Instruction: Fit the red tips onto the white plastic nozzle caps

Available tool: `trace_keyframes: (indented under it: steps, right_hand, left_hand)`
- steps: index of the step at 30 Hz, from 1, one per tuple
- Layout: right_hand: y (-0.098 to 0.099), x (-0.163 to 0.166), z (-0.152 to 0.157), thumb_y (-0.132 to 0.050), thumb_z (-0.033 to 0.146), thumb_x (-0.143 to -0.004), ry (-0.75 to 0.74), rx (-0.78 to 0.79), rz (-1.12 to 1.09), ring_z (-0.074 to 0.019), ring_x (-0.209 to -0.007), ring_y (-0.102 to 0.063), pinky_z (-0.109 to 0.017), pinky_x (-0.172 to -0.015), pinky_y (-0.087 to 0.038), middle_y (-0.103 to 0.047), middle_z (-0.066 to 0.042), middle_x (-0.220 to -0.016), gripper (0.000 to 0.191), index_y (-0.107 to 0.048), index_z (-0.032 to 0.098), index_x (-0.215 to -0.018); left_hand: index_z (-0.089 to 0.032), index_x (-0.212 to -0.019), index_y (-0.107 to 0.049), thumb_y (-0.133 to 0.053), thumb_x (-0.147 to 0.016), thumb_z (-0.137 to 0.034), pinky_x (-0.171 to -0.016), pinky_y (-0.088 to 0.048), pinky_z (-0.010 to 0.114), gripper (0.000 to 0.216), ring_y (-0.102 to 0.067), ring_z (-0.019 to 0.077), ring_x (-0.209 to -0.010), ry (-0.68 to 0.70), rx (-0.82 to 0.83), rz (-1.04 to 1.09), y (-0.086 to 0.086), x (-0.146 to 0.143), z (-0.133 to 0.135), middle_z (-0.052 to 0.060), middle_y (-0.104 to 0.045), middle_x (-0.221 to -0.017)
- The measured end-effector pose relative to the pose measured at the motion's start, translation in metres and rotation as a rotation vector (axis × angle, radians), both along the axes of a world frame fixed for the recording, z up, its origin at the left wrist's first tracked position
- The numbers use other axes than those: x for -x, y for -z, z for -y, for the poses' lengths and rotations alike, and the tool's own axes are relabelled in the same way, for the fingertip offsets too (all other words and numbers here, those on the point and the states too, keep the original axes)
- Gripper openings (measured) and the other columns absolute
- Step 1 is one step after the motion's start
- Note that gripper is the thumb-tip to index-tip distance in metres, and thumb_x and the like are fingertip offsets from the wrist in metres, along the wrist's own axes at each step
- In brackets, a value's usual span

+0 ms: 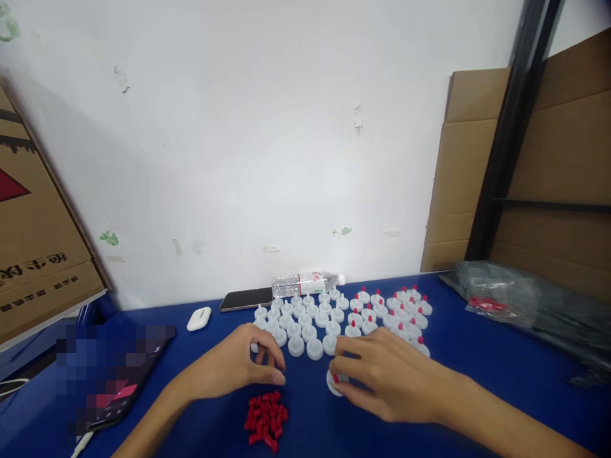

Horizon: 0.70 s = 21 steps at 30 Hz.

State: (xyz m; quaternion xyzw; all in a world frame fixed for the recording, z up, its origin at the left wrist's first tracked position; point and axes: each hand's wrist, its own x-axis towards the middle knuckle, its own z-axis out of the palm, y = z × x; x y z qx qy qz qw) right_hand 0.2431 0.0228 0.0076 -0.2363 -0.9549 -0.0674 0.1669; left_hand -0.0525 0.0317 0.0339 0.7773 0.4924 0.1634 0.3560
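My right hand (382, 375) pinches a small red tip cap (336, 378), which sits on a white plastic nozzle cap (333, 385) on the table; the fingers partly cover both. My left hand (243, 362) hovers with loosely bent fingers and nothing visible between them. Just below it lies a pile of small red tip caps (265, 420). Beyond the hands stand many white nozzle caps with bare spouts (296, 345). To their right is a group of white nozzle caps with red tips (402, 313), partly hidden by my right hand.
A clear bottle (305, 284) lies along the wall beside a dark phone (245, 299). A white earbud case (199, 319) and a larger phone with a cable (133, 381) are at left. Plastic bags (506, 305) lie at right. Cardboard (465, 172) leans behind.
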Motion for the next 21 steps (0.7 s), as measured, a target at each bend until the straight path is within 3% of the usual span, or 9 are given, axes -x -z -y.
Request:
trace_keyframes:
  steps: [8,14,17,21]
  right_hand:
    - [-0.005,-0.006,-0.001,-0.062,0.023,-0.089,0.074,0.194,-0.004,-0.0130,-0.061,-0.056,-0.031,-0.059,-0.033,-0.065,0.003,-0.080,0.004,-0.063,0.024,-0.085]
    - [-0.007,-0.008,-0.005,-0.060,0.015,-0.086,0.167,0.117,0.005,-0.0212,-0.084,-0.063,-0.033,-0.068,-0.040,-0.067,-0.002,-0.095,0.019,-0.060,0.024,-0.102]
    - [-0.004,-0.007,-0.009,-0.059,0.024,-0.095,0.220,0.105,-0.036,-0.0246,-0.094,-0.062,-0.035,-0.073,-0.045,-0.065,-0.005,-0.101,0.010,-0.061,0.023,-0.104]
    - [0.004,-0.006,-0.012,-0.058,0.045,-0.103,0.202,0.123,-0.063,-0.0290,-0.109,-0.061,-0.049,-0.095,-0.048,-0.065,-0.008,-0.113,0.028,-0.065,0.025,-0.121]
  left_hand:
    - [-0.029,-0.085,-0.086,-0.089,-0.074,-0.033,-0.066,-0.037,0.027,0.012,-0.057,0.0184,-0.079,0.130,0.063,-0.075,0.000,0.004,0.004,0.001,-0.076,-0.084]
    - [-0.027,-0.084,-0.086,-0.086,-0.078,-0.031,-0.063,-0.035,0.027,0.007,-0.053,0.0162,-0.072,0.134,0.032,-0.066,0.008,0.005,0.000,0.001,-0.074,-0.080]
    - [-0.025,-0.085,-0.086,-0.083,-0.081,-0.029,-0.062,-0.036,0.026,0.007,-0.056,0.0164,-0.073,0.130,0.027,-0.072,0.011,0.004,0.000,0.002,-0.075,-0.081]
    - [-0.024,-0.086,-0.085,-0.081,-0.081,-0.028,-0.062,-0.037,0.025,0.008,-0.056,0.0161,-0.073,0.118,0.009,-0.100,0.013,0.000,0.000,0.001,-0.073,-0.081]
